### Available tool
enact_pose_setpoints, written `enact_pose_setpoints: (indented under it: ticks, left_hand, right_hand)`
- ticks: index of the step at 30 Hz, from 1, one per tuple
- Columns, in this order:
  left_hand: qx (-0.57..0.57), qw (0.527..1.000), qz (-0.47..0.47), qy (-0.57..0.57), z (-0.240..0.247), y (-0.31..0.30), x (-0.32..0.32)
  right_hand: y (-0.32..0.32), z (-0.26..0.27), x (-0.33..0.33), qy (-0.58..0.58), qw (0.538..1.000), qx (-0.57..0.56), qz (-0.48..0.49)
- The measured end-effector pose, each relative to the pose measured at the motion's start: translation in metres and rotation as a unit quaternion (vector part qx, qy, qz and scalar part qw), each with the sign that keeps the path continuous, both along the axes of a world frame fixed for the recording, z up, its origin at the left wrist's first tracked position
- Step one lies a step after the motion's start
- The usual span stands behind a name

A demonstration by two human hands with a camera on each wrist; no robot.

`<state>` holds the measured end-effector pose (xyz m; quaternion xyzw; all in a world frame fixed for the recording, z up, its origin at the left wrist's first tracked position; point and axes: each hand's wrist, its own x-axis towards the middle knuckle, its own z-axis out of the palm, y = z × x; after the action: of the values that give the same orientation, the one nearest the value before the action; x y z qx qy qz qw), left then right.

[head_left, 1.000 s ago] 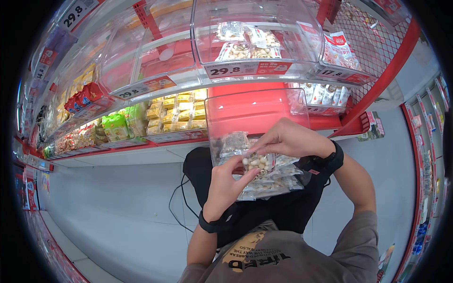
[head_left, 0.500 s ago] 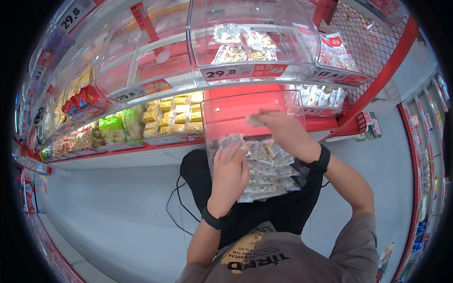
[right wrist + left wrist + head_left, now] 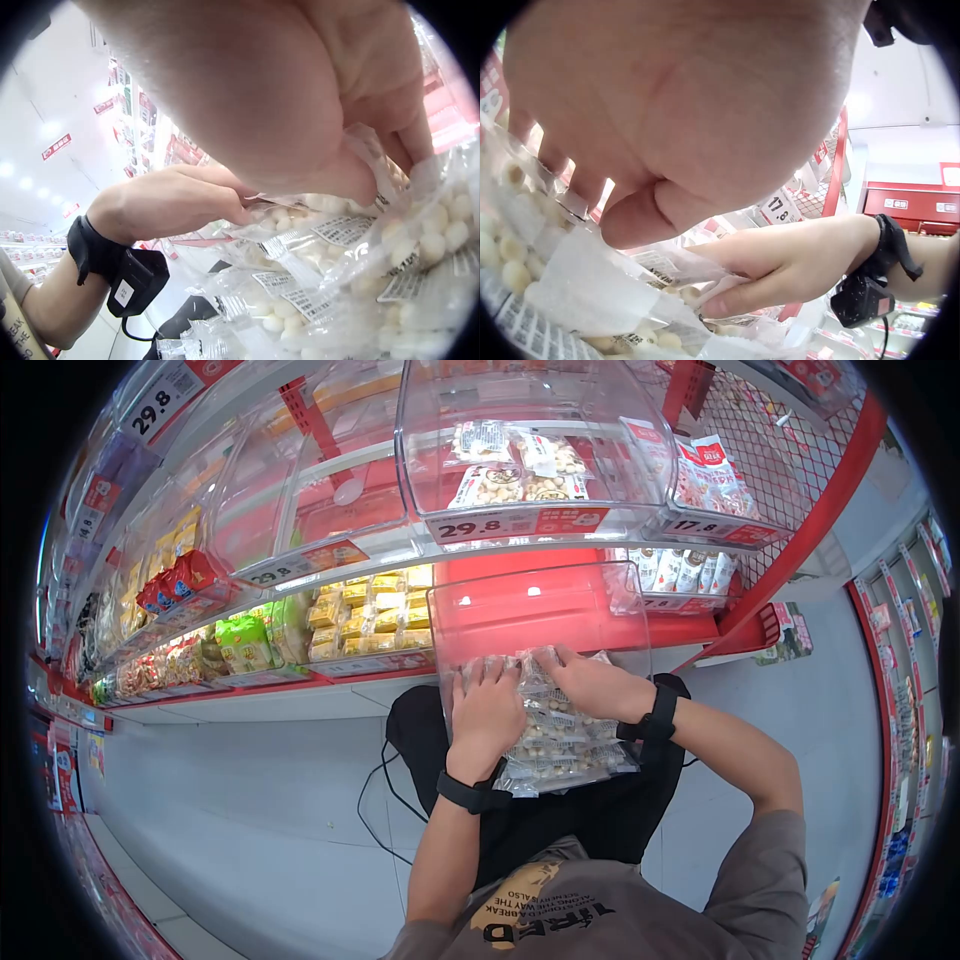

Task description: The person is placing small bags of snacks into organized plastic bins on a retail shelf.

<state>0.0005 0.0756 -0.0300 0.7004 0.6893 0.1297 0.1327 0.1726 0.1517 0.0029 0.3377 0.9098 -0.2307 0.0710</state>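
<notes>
Packets of pale round pieces [image 3: 560,745] lie in rows in a clear plastic bin [image 3: 434,622] on the person's lap. My left hand [image 3: 486,712] rests on packets at the bin's left side, fingers spread; in the left wrist view its thumb hangs over a packet [image 3: 596,289]. Just to the right, my right hand [image 3: 603,688] pinches a packet by its clear film; the right wrist view shows film between thumb and fingers [image 3: 416,142]. The palms hide part of the packets beneath.
The bin's far end reaches over a red lower shelf [image 3: 690,628]. Above it, another clear bin [image 3: 540,502] holds several similar packets. Yellow packets [image 3: 370,615] stand at left, a red post [image 3: 815,525] at right. A black cable [image 3: 368,815] lies on the floor.
A second ago both hands held a packet above the bin. The right hand then reached over the far part and has come back down among the packets; the left has spread over them.
</notes>
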Motion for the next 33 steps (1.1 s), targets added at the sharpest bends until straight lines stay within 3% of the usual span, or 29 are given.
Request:
enact_pose_setpoints:
  ticks: [5, 8, 11, 14, 16, 18, 20, 23, 26, 30, 33]
  left_hand:
    - [0.07, 0.997, -0.037, 0.015, 0.004, 0.002, 0.015]
    - [0.051, 0.995, -0.077, -0.027, 0.004, -0.001, 0.019]
    - [-0.006, 0.995, -0.086, -0.042, 0.025, 0.0, 0.015]
    - [-0.026, 0.995, -0.086, -0.047, 0.027, 0.0, 0.01]
    - [0.019, 0.995, -0.096, -0.023, 0.019, -0.003, 0.011]
    - [0.025, 0.995, -0.092, -0.025, 0.019, -0.005, 0.015]
    - [0.042, 0.994, -0.091, -0.039, 0.02, -0.009, 0.019]
    - [0.067, 0.99, -0.103, -0.07, 0.027, -0.017, 0.018]
    - [0.059, 0.985, -0.117, -0.113, 0.053, -0.03, 0.011]
    - [0.07, 0.984, -0.11, -0.124, 0.069, -0.045, 0.003]
    - [0.081, 0.98, -0.12, -0.139, 0.077, -0.049, 0.003]
  right_hand:
    - [0.001, -0.038, -0.004, 0.028, 0.994, 0.093, 0.048]
    - [0.007, -0.031, 0.0, 0.007, 0.989, 0.078, 0.125]
    - [0.013, 0.01, 0.0, -0.038, 0.995, 0.03, 0.091]
    - [0.027, 0.088, -0.012, 0.036, 0.991, -0.097, 0.08]
    - [0.032, 0.129, -0.021, 0.235, 0.967, -0.093, 0.029]
    - [0.06, 0.145, -0.033, 0.427, 0.9, 0.082, 0.02]
    - [0.098, 0.15, -0.036, 0.341, 0.891, 0.298, -0.023]
    - [0.139, 0.127, -0.044, 0.247, 0.919, 0.287, -0.107]
    - [0.155, 0.132, -0.051, 0.127, 0.968, 0.088, -0.2]
    - [0.168, 0.126, -0.053, 0.036, 0.966, 0.127, -0.224]
    - [0.15, 0.136, -0.051, 0.05, 0.953, 0.203, -0.217]
